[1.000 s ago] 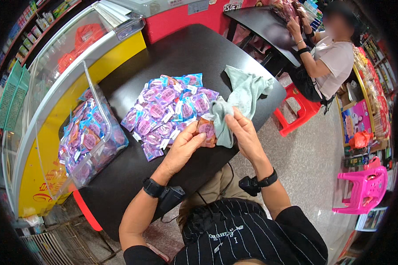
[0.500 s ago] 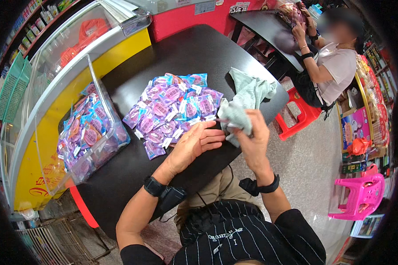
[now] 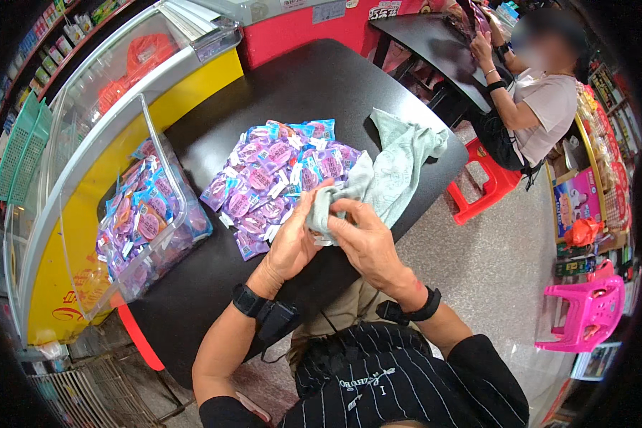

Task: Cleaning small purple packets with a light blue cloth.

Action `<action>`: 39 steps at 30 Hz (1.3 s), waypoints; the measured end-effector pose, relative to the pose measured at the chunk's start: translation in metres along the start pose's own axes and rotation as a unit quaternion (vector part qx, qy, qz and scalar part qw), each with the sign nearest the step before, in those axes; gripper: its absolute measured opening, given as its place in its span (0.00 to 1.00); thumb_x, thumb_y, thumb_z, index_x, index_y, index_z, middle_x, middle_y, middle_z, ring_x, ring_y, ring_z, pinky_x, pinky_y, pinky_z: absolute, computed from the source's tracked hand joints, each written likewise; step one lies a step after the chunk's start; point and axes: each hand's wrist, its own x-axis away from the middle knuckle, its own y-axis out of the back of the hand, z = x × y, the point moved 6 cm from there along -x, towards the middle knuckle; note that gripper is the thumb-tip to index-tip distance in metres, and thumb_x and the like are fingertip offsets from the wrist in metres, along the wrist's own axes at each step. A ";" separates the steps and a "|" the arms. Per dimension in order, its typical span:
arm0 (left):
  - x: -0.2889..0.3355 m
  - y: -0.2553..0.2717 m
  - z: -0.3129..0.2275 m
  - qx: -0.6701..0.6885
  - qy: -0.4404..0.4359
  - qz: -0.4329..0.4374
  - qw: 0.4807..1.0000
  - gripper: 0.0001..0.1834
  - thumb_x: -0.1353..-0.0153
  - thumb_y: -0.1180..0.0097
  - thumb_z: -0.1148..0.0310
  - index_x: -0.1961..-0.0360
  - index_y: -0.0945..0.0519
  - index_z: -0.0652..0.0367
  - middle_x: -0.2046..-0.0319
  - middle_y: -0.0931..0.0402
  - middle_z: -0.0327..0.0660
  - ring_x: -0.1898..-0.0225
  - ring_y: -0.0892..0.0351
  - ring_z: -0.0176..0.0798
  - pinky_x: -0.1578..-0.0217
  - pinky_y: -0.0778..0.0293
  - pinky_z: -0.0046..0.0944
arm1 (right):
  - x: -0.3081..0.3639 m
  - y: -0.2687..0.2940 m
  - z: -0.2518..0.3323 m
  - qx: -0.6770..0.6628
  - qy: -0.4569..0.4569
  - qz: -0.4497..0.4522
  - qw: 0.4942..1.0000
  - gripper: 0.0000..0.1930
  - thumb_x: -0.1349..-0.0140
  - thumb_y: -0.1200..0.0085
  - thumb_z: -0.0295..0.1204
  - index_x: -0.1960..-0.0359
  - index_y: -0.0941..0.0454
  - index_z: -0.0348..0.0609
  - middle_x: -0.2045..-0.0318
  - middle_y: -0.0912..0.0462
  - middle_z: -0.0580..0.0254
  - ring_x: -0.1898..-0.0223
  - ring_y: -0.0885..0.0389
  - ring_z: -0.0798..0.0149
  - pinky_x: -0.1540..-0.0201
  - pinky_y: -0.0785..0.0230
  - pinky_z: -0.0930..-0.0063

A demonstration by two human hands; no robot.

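Observation:
A pale green-grey cloth (image 3: pixel 399 164) trails from the right part of the black table to my hands. My right hand (image 3: pixel 367 242) is closed on its near end, pressing a fold against my left hand (image 3: pixel 292 239). The cloth covers the fingers of my left hand, so their shape and anything between them are hidden. A small white bit shows just below the fold; I cannot make out what it is. Directly beyond my left hand lies a heap of purple and blue snack packets (image 3: pixel 264 167) with small white tabs.
On the table's left, a tilted clear plastic bin (image 3: pixel 182 192) holds more such packets. A glass-topped display freezer (image 3: pixel 192 82) stands beyond it. To the right are a red stool (image 3: pixel 485 182) and a pink chair (image 3: pixel 585 310). A person (image 3: pixel 542 107) sits at another dark table (image 3: pixel 421 36).
My right hand has brought the cloth's near end leftward onto my left hand. The left hand's outstretched fingers are now covered. The seated person has raised a purple item.

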 end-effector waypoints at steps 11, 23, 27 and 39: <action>0.001 -0.011 0.000 0.042 0.005 0.043 0.998 0.34 0.25 0.74 0.43 0.29 0.43 0.55 0.38 0.34 0.39 0.38 0.32 0.36 0.39 0.33 0.40 | 0.004 0.009 -0.004 -0.030 -0.046 -0.056 0.997 0.11 0.44 0.42 0.20 0.59 0.22 0.42 0.61 0.24 0.57 0.64 0.19 0.54 0.63 0.26 0.65; 0.000 -0.007 0.018 -0.104 0.044 0.074 0.991 0.25 0.30 0.52 0.70 0.33 0.38 0.60 0.45 0.29 0.43 0.46 0.25 0.37 0.43 0.29 0.38 | -0.002 0.025 -0.062 -0.010 -0.153 -0.180 0.972 0.09 0.42 0.46 0.20 0.58 0.25 0.37 0.62 0.24 0.54 0.67 0.21 0.53 0.64 0.28 0.66; 0.002 -0.014 -0.007 -0.009 0.029 0.046 0.998 0.23 0.31 0.51 0.72 0.36 0.36 0.60 0.42 0.29 0.53 0.42 0.25 0.51 0.43 0.24 0.54 | 0.011 0.030 -0.077 -0.096 -0.194 -0.214 0.953 0.06 0.37 0.48 0.19 0.60 0.27 0.33 0.68 0.29 0.62 0.72 0.31 0.74 0.69 0.36 0.78; 0.150 0.017 -0.236 -0.193 -0.437 -0.288 0.830 0.24 0.32 0.49 0.68 0.36 0.34 0.60 0.40 0.31 0.51 0.38 0.30 0.46 0.42 0.28 0.46 | 0.012 0.029 -0.071 -0.119 -0.198 -0.239 0.943 0.03 0.38 0.48 0.19 0.63 0.27 0.34 0.69 0.30 0.64 0.74 0.34 0.74 0.70 0.39 0.78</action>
